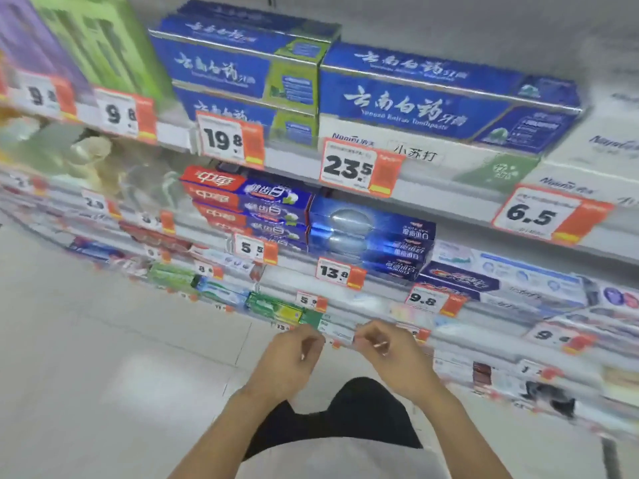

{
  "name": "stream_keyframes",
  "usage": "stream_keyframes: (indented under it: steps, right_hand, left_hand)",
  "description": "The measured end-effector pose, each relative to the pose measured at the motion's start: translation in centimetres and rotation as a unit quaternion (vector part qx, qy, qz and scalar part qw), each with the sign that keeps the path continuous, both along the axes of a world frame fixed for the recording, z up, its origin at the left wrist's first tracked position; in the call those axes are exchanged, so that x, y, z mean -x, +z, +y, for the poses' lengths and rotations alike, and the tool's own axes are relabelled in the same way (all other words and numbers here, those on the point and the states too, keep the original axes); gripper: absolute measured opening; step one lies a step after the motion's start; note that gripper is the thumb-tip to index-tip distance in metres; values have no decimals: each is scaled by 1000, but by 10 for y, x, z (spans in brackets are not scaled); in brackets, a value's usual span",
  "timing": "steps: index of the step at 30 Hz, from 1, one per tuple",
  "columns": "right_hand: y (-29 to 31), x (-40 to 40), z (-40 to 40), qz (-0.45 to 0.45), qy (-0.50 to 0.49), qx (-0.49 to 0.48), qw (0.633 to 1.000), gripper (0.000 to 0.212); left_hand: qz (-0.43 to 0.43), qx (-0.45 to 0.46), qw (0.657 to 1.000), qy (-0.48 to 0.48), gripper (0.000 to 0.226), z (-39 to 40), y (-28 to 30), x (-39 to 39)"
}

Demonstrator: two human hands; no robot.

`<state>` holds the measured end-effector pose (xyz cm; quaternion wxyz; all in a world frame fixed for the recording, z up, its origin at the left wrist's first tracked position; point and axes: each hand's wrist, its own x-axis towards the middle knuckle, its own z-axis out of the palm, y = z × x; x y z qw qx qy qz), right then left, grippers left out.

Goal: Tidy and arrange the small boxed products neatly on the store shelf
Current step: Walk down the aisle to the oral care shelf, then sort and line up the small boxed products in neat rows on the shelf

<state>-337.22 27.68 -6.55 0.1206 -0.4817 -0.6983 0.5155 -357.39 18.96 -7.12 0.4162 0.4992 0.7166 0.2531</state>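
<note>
I hold a small white and green box [337, 329] between both hands in front of a low shelf. My left hand [292, 357] grips its left end with curled fingers. My right hand [390, 352] pinches its right end. The box lies level, just below a row of green boxes [276, 307] on that shelf. Motion blur hides the box's print and the exact finger positions.
Shelves of toothpaste boxes rise above: large blue boxes [432, 102] at the top, red and blue boxes [249, 205] and dark blue boxes [373, 236] in the middle. Orange price tags [359, 167] line the shelf edges. Pale tiled floor [103, 340] lies to the left.
</note>
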Motion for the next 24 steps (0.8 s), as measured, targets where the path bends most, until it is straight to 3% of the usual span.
stream_keyframes:
  steps: [4,10,15,18,21,24]
  right_hand:
    - [-55,-3,0,-24,-75,3,997,8]
    - [-184,-39,39,-43,-123,-49,990,15]
    - [-283,-56,84,-39,-126,-209,969,10]
    - [-313,-60,109,-60,-120,-330,934,27]
    - [-336,-66,132,-83,-104,-431,892,43]
    - [-345,-69,144,-61,-96,-469,876,49]
  left_hand:
    - [8,-34,997,-64,10,49,-57,6]
    - [43,-84,991,-96,13,104,-204,-19]
    - [122,-253,958,-64,44,141,-309,-43]
    - [156,-333,929,-33,59,162,-333,-49]
    - [202,-344,916,-27,74,187,-349,-53]
    - [220,-337,914,-56,73,199,-358,-53]
